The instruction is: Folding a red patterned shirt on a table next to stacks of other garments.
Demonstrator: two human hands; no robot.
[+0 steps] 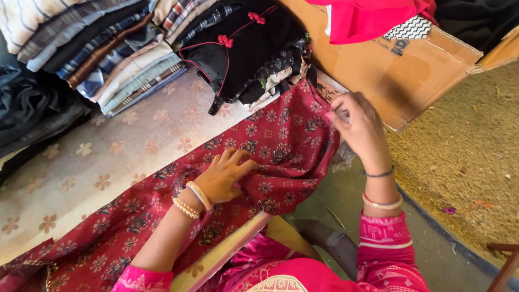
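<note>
I see my left hand (224,176) pressing flat and open on the red floral cloth (270,146) spread along the table (108,157) edge, while my right hand (359,130) pinches its far corner.

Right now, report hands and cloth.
Left hand flat on red floral cloth. Right hand pinching its far edge. Cardboard box close behind.

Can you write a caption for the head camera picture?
Left hand presses red floral fabric; right hand pinches its edge.
</note>
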